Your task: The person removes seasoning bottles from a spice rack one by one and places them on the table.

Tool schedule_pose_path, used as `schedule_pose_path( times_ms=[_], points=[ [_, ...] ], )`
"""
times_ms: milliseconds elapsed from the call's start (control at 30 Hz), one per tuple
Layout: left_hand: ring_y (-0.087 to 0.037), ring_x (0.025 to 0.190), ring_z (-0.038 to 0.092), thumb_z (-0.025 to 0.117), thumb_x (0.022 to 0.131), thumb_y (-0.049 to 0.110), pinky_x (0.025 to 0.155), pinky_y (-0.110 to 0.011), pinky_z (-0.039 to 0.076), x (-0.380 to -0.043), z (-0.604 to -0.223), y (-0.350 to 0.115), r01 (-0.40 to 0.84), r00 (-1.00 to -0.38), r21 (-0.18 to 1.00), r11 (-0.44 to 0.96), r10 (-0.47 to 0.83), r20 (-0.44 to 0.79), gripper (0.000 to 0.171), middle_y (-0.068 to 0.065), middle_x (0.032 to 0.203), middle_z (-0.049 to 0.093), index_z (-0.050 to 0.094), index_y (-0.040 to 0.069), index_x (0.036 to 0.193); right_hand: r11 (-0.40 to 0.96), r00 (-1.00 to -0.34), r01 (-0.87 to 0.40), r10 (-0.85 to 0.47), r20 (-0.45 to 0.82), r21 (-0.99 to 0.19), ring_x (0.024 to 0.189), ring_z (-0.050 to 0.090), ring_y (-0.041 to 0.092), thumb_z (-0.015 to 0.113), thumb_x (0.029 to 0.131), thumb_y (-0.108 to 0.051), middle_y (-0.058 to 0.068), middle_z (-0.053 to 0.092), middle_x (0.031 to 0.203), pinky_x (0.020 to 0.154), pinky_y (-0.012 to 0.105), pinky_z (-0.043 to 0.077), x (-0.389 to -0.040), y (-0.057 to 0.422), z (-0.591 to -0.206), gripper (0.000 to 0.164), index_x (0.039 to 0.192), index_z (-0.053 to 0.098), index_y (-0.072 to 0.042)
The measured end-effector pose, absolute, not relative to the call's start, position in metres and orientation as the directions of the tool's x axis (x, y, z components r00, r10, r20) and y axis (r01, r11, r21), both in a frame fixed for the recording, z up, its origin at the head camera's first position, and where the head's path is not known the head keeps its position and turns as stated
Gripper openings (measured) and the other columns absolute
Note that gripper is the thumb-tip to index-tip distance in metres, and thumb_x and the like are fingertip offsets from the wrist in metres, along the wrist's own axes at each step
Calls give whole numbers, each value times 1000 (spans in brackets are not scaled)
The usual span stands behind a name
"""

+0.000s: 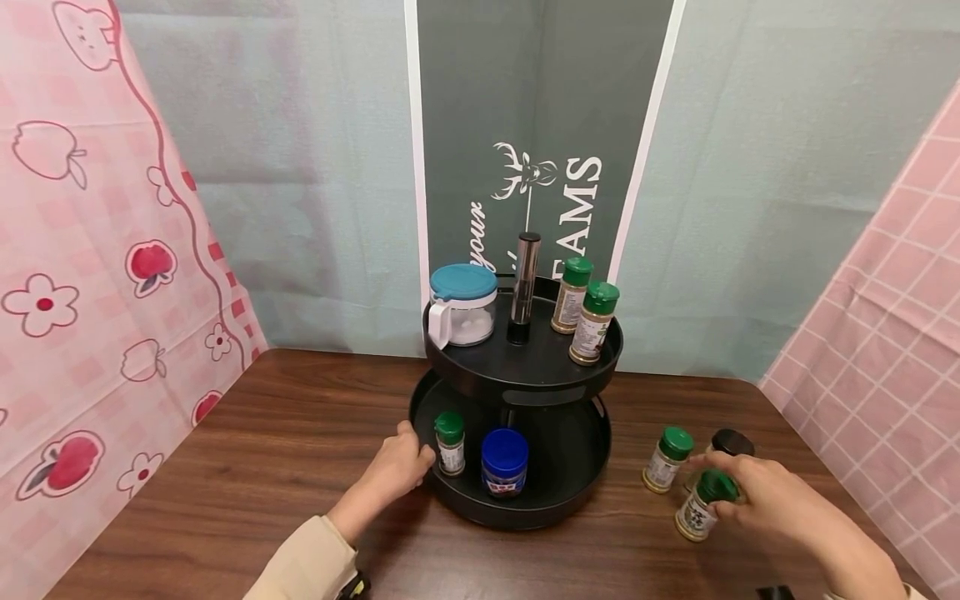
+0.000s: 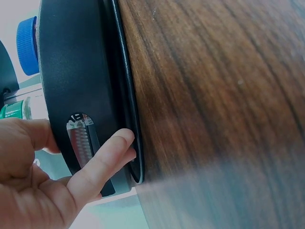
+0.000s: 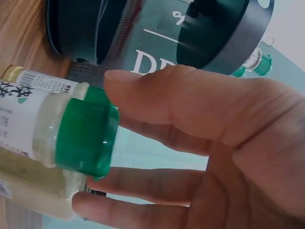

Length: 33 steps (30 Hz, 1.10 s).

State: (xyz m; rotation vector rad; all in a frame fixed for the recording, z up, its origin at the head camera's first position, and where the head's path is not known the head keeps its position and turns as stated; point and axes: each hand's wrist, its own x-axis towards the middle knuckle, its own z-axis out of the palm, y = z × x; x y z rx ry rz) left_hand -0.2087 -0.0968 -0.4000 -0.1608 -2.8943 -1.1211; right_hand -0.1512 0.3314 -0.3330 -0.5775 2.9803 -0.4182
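Note:
My left hand [image 1: 397, 460] grips the wall of the lower tier of a black two-tier turntable rack [image 1: 555, 512]. In the left wrist view its thumb lies over the rim, and its fingers [image 2: 102, 162] lie along the outside wall, by an oval cutout. A green-capped spice jar [image 1: 450, 446] and a blue-lidded jar [image 1: 504, 467] stand on that tier. On the right, my right hand [image 1: 772, 500] reaches around the green cap of another spice jar [image 1: 697, 512], thumb and fingers spread on either side. In the right wrist view the fingers are fairly straight beside the cap [image 3: 88, 138].
Another green-capped jar [image 1: 663, 467] and a black-lidded jar [image 1: 731, 443] stand beside my right hand. The upper tier [image 1: 487, 367] bears a blue-lidded container with a white handle [image 1: 462, 308], a silver-and-black cylinder [image 1: 524, 287] and two green-capped jars [image 1: 592, 329]. Cloth hangs behind the wooden table [image 1: 300, 433].

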Motion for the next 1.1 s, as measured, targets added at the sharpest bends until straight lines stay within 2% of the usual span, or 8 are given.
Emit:
schedule_pose_path(
  times_ms=[67, 167, 367, 533, 667, 767, 900, 1100],
  points=[
    [-12, 41, 49, 50, 75, 9, 44, -29, 43, -209, -400, -97, 108, -994, 669, 735, 84, 69, 27, -1, 44, 51, 38, -6, 94, 892, -926, -356, -376, -20, -278, 43, 24, 2, 69, 72, -13, -7, 42, 61, 45, 28, 30, -151, 330, -331, 48, 118, 56, -11],
    [-12, 41, 49, 50, 76, 9, 45, -29, 43, -208, -399, -97, 108, -994, 671, 734, 86, 66, 28, -1, 45, 51, 38, -7, 95, 894, -930, -345, -367, -27, -288, 45, 23, 6, 70, 71, -13, 1, 57, 78, 46, 29, 28, -153, 329, -330, 48, 117, 56, -9],
    [-12, 42, 50, 50, 76, 9, 44, -29, 43, -207, -398, -98, 112, -994, 678, 726, 95, 62, 31, -2, 46, 52, 38, -9, 97, 897, -931, -339, -363, -36, -283, 45, 19, 8, 70, 73, -14, -2, 52, 71, 46, 29, 26, -155, 323, -329, 48, 118, 55, -5],
    [-12, 42, 50, 51, 76, 10, 45, -30, 43, -207, -398, -97, 108, -994, 674, 730, 88, 63, 31, -2, 46, 52, 38, -9, 97, 914, -936, -346, -352, 13, -212, 62, 39, 13, 72, 69, -16, 10, 58, 95, 52, 34, 33, -158, 315, -324, 50, 116, 57, -7],
    [-11, 42, 50, 51, 75, 10, 46, -30, 43, -208, -399, -97, 107, -994, 669, 736, 83, 68, 30, -2, 46, 52, 39, -8, 96, 918, -935, -352, -355, 13, -181, 76, 49, 21, 73, 70, -20, 3, 55, 86, 56, 38, 42, -160, 305, -321, 51, 116, 57, -7],
    [-11, 42, 50, 51, 75, 10, 46, -30, 44, -208, -400, -98, 110, -994, 668, 736, 82, 73, 30, -2, 46, 52, 38, -8, 96, 914, -929, -365, -371, 2, -175, 83, 54, 28, 74, 71, -23, 6, 56, 89, 59, 42, 47, -163, 295, -321, 50, 116, 57, -7],
    [-11, 42, 50, 51, 75, 10, 46, -30, 44, -208, -401, -98, 108, -994, 670, 734, 77, 75, 29, -2, 46, 52, 38, -8, 95, 924, -939, -332, -343, -29, -189, 79, 56, 26, 72, 74, -25, 16, 55, 100, 56, 40, 47, -165, 280, -323, 50, 117, 56, -6],
    [-11, 42, 51, 51, 75, 10, 46, -30, 44, -208, -401, -97, 106, -994, 671, 734, 76, 75, 30, -2, 47, 53, 39, -8, 95, 939, -954, -293, -298, -3, -179, 72, 55, 18, 72, 74, -27, 12, 55, 99, 50, 33, 42, -163, 266, -325, 49, 117, 56, -8]
  ],
)
